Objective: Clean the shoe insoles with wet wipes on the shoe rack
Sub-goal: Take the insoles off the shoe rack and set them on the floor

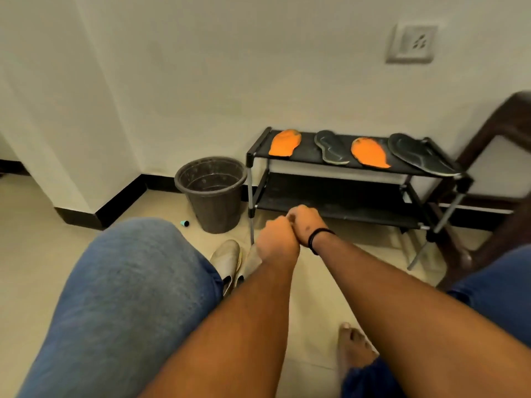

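While both hands sit mid-frame, left hand (277,242) and right hand (306,224) touch with fingers curled; can't tell if they're holding anything. Four insoles, two orange (285,143) (370,153) and two dark (331,147) (422,153), lie on the shoe rack (310,152) upper right, bucket (212,193) just left.

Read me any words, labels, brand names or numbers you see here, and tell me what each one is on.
None can be read.
Dark insoles: moulded shapes only, too blurred for any text.
Bin: faint marks inside, illegible.
Wall socket: holes only, no lettering.
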Demonstrator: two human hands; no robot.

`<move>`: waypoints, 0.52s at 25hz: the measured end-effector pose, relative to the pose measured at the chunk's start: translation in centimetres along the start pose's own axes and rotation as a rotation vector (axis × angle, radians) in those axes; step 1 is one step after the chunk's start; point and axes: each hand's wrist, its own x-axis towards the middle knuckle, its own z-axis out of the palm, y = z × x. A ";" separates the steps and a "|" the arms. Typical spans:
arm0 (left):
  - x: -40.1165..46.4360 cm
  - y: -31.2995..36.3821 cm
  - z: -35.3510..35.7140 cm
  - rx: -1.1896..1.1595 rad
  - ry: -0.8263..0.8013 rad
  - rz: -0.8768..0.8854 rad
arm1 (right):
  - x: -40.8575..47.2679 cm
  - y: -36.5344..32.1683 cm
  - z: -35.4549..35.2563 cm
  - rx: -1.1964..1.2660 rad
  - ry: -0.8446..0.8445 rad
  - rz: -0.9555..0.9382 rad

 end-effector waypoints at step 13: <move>18.8 8.8 -10.3 -0.115 0.225 0.367 | 4.3 7.4 -24.7 -0.409 0.238 0.074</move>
